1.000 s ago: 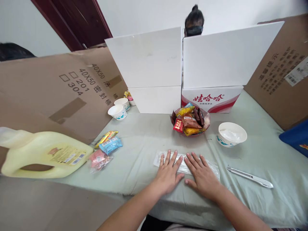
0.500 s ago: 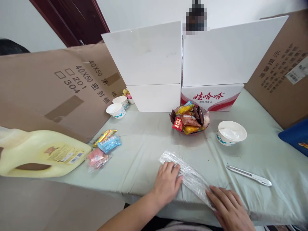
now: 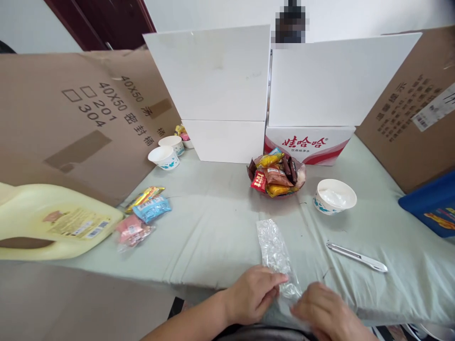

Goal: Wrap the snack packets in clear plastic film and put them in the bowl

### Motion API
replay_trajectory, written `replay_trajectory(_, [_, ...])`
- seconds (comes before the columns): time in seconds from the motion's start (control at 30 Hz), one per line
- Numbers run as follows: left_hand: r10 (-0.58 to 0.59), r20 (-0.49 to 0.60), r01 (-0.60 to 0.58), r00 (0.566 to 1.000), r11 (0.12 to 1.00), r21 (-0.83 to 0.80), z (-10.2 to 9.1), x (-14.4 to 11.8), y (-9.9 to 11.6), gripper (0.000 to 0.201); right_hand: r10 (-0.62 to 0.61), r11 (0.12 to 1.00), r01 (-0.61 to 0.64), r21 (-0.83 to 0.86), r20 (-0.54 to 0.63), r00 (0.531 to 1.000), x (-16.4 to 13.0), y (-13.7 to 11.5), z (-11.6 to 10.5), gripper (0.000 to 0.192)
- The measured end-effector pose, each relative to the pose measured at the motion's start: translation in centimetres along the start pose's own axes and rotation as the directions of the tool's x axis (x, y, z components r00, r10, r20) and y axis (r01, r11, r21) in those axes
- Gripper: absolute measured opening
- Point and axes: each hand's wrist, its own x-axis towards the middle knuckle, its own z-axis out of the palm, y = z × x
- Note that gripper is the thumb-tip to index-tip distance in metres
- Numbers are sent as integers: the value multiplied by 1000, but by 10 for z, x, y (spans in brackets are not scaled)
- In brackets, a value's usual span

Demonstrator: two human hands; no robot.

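Observation:
A folded strip of clear, crinkled plastic (image 3: 273, 244) lies lengthwise on the cloth in front of me, its far end flat. My left hand (image 3: 254, 291) is closed at the strip's nearer part, with the index finger stretched across it and the other fingers curled. At the near end, my right hand (image 3: 322, 310) is bent round the plastic; its fingertips are blurred by motion. To the right of the strip lies a white utility knife (image 3: 357, 257). Beyond it stands a paper bowl (image 3: 329, 206) with something clear and whitish inside.
A basket (image 3: 300, 187) of wrapped snacks stands before white boxes (image 3: 227, 142). At left are snack packets (image 3: 152, 208), a pale yellow jug (image 3: 71, 222) and paper bowls (image 3: 167, 162). A blue container (image 3: 432, 203) stands right. Brown cardboard (image 3: 88, 118) flanks the table.
The plastic strip has swung from slanting to more nearly straight away from me. Both hands have drawn closer to the table's front edge, and the left fingers have curled in.

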Motion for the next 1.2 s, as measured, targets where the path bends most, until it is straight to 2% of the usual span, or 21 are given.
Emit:
replay_trajectory(0.1, [-101,-57,95,993,990,-108,0,-10,0,62,188,982,-188,1,17,982,32,21,-8,35])
replay_trajectory(0.17, [-183,-91,165,979,971,-173,3,-16,-3,68,286,956,-287,62,33,958,58,39,-10,33])
replay_trajectory(0.27, [-272,-169,202,947,917,-343,10,-19,-8,72,394,896,-404,185,89,915,99,64,-6,30])
replay_trajectory(0.33, [-348,-210,227,914,866,-446,13,-18,-11,69,435,867,-447,219,104,894,120,76,0,30])
replay_trajectory(0.43, [-473,-178,316,863,780,-540,14,-11,-12,58,462,855,-474,212,106,881,139,86,11,31])
replay_trajectory(0.53, [-564,-129,390,816,700,-598,12,-3,-12,45,477,852,-490,185,111,872,147,89,19,32])
replay_trajectory(0.63, [-605,-89,439,791,663,-606,8,1,-11,36,489,851,-503,150,123,864,150,89,21,33])
replay_trajectory(0.7, [-613,-84,470,785,679,-564,4,2,-8,35,496,851,-510,127,130,859,152,90,21,34])
replay_trajectory(0.77, [-603,-174,498,779,762,-413,-3,2,-5,38,498,852,-512,104,136,856,154,91,20,34])
replay_trajectory(0.83, [-517,-362,511,775,851,-122,-12,5,-4,35,498,856,-511,81,139,856,155,92,21,35])
replay_trajectory(0.9, [-355,-462,473,813,865,169,-21,9,-8,24,497,860,-507,55,133,857,156,92,24,36])
replay_trajectory(0.93, [-280,-450,428,848,863,268,-25,12,-12,18,497,863,-504,39,125,859,155,92,26,36])
replay_trajectory(1.0, [-180,-343,312,922,870,381,-30,18,-23,9,491,870,-493,3,96,866,154,93,28,34])
replay_trajectory(1.03, [-158,-284,269,946,871,411,-30,20,-30,6,485,874,-485,-20,71,871,152,94,27,34])
replay_trajectory(1.1, [-164,-218,247,962,860,446,-29,22,-41,11,479,875,-478,-78,-6,878,146,98,24,31])
replay_trajectory(1.2, [-207,-205,279,957,852,442,-27,21,-48,18,478,847,-503,-172,-167,862,133,104,13,26])
